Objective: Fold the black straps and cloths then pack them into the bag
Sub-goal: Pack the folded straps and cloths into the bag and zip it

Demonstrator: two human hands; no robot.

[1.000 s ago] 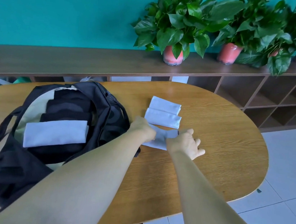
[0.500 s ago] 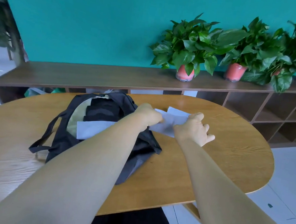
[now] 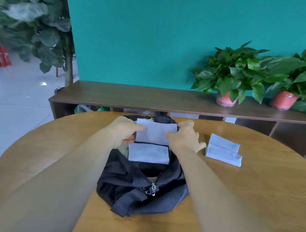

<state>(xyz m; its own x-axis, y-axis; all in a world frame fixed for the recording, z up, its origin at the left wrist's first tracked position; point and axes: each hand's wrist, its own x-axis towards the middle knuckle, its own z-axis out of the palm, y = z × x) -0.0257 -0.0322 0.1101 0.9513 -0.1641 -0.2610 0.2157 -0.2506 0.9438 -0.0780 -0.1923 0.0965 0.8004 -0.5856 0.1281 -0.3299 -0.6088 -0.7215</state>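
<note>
Oval wooden table [image 3: 254,197], low shelf unit [image 3: 131,95], potted plants [image 3: 231,79], teal wall [image 3: 150,28]

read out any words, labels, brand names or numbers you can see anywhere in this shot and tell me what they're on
None can be read.
Red object on the floor at far left: pale marks, too blurred to read.
Black bag, folded cloths, plant pots: no visible text.

Folded pale cloth [image 3: 154,134] over open black bag [image 3: 139,184] — two more [image 3: 223,150] beside.
</note>
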